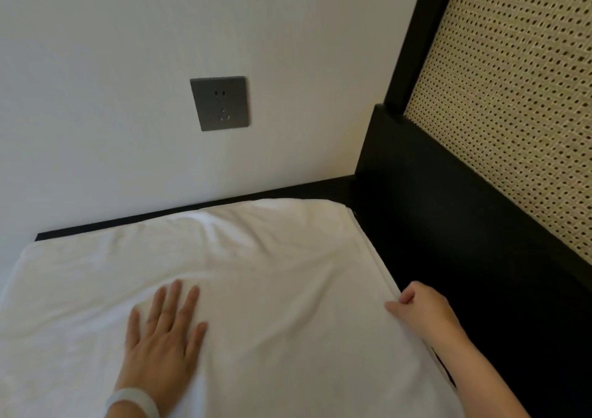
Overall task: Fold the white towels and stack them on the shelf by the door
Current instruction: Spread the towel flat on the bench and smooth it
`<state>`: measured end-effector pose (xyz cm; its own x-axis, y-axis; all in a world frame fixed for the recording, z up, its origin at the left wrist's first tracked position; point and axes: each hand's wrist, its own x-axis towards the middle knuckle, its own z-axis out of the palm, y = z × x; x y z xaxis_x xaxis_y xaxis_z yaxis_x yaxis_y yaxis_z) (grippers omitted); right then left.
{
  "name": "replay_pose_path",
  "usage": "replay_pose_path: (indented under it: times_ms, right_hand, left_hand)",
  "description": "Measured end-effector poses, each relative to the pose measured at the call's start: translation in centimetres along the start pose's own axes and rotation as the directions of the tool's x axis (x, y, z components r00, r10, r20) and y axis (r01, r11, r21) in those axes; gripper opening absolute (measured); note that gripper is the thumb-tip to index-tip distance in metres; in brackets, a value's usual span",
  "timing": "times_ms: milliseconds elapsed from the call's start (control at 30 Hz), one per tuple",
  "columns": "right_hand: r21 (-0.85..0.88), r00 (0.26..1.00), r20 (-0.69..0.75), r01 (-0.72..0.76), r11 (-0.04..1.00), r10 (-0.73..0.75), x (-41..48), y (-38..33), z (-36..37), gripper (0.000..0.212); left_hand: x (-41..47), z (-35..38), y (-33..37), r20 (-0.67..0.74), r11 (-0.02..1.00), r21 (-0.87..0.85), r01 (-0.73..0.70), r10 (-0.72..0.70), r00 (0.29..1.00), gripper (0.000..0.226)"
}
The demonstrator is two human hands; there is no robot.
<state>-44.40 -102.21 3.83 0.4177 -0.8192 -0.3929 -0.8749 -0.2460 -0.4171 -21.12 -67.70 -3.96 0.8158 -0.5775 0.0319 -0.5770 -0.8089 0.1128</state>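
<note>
1. Our left hand lay flat with its fingers straight and a little spread. It pressed down on the white towel and held nothing.
2. Our right hand had its fingers curled over the towel's edge with the thumb on top, pinching that edge. Layered hems seemed to run along it just ahead of the thumb.
3. The towel lay spread under both palms and reached away from the fingertips toward the wall. Soft creases fanned out just beyond the left fingertips.
4. We judged the step to be smoothing and squaring the cloth before a fold.
   - The flat left palm should serve as the anchor.
   - The right hand should draw the pinched edge taut, away from the left fingers, until the creases flatten.
   - The layered hems under the thumb should line up before anything is turned over.
5. A white wristband sat on the wrist behind the left palm.
6. A black frame ran just beside the right knuckles, with a woven cane panel above it.
7. A grey socket sat on the wall well beyond the left fingertips.
8. No shelf or door showed, so stacking looked some way off.
</note>
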Motion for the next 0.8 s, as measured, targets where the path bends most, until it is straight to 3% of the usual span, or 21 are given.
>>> replay_pose_path:
  times_ms: [233, 333, 400, 467, 633, 700, 800]
  right_hand:
    - [0.001, 0.998, -0.005, 0.062, 0.998, -0.062, -0.2, -1.4, 0.2, 0.023]
    - [0.128, 0.994, -0.076, 0.091, 0.988, -0.081, 0.0, -1.1, 0.2, 0.025]
    - [0.213, 0.985, -0.156, 0.104, 0.972, -0.071, 0.0, -0.4, 0.2, 0.022]
    - [0.184, 0.983, -0.178, 0.086, 0.979, -0.053, -0.1, 0.2, 0.6, 0.018]
    - [-0.007, 0.984, -0.164, 0.069, 0.998, -0.069, 0.5, -1.2, 1.1, 0.022]
    - [-0.041, 0.982, -0.162, 0.097, 0.994, -0.102, 0.9, -2.0, 1.4, 0.028]
    - [-0.029, 0.976, -0.179, 0.117, 0.993, -0.121, 1.5, -1.9, 1.9, 0.019]
  left_hand:
    - [-0.1, 0.4, -0.2, -0.01, 1.0, 0.002, -0.02, 0.02, 1.0, 0.065]
    - [-0.3, -0.2, 1.2, -0.044, 0.998, -0.046, -0.041, 0.039, 0.998, 0.067]
    - [-0.5, -0.5, 3.1, -0.05, 0.989, -0.019, -0.147, 0.146, 0.988, 0.062]
    - [-0.8, -0.3, 4.5, -0.023, 0.975, 0.023, -0.22, 0.22, 0.975, 0.061]
    - [-0.9, -0.1, 4.8, 0.026, 0.977, 0.068, -0.201, 0.199, 0.98, 0.061]
    - [-0.8, -0.1, 4.9, 0.032, 0.978, 0.062, -0.199, 0.198, 0.98, 0.062]
    - [-0.6, -0.3, 5.4, 0.046, 0.971, 0.057, -0.233, 0.23, 0.972, 0.063]
